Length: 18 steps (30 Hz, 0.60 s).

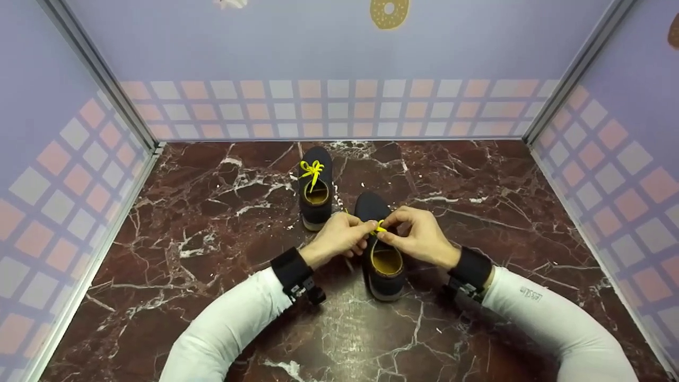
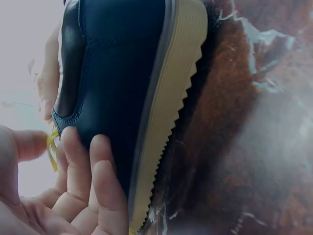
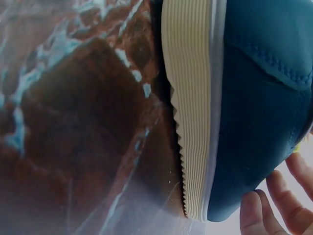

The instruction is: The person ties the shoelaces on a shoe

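A dark shoe (image 1: 385, 278) with a tan lining stands on the marble surface, toe pointing away. Over its lacing both hands meet at a yellow shoelace (image 1: 380, 228). My left hand (image 1: 342, 236) pinches the lace between thumb and finger; in the left wrist view its other fingers (image 2: 73, 156) rest along the shoe's side. From the other side my right hand (image 1: 419, 236) pinches the lace as well, thumb and forefinger close to the left fingertips. In the right wrist view, the right fingers (image 3: 288, 200) are near the shoe's front part, beside its ribbed cream sole (image 3: 191, 112).
A second dark shoe (image 1: 318, 209), its yellow laces (image 1: 312, 171) tied in a bow, stands farther back to the left. Dark red marble (image 1: 212, 212) with white veins spreads beneath both. Purple panels (image 1: 318, 48) with checkered bands enclose the back and sides.
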Motion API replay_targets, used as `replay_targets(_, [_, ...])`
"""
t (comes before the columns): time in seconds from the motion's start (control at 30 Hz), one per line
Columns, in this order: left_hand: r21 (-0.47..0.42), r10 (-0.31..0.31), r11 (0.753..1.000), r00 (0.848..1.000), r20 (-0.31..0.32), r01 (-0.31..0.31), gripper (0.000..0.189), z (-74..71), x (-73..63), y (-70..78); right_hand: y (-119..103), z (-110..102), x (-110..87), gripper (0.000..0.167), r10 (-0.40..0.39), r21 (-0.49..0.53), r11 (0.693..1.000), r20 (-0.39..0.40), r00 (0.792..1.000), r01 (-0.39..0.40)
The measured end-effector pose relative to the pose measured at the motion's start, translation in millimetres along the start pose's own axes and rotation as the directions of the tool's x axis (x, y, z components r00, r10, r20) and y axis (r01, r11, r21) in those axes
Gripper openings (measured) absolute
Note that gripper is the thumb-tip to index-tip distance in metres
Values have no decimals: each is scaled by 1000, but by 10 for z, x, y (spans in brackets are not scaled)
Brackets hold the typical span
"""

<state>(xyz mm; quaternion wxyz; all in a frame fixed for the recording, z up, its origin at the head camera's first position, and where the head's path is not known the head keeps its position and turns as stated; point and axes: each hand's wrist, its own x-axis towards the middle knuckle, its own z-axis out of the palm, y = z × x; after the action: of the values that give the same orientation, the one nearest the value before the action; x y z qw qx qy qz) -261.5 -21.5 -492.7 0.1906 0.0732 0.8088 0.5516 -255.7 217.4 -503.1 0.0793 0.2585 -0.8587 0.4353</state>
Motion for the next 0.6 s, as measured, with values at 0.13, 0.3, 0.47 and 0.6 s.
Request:
replay_targets(0.13, [19, 66, 998, 997, -44, -65, 33, 26, 4, 9, -27, 10, -4, 10, 7, 16, 1000, 11, 1000, -8])
replay_targets(0.3, [64, 180, 983, 979, -97, -174, 23, 42, 10, 22, -42, 0, -25, 6, 65, 41, 997, 14, 998, -66])
replay_targets(0.47, [59, 243, 970, 961, -135, -237, 22, 43, 14, 31, -45, -9, -40, 7, 163, 118, 979, 18, 986, -164])
replay_targets(0.6, [47, 250, 968, 955, -159, -245, 23, 40, 13, 46, -61, -12, -29, 13, 228, 182, 957, 13, 974, -226])
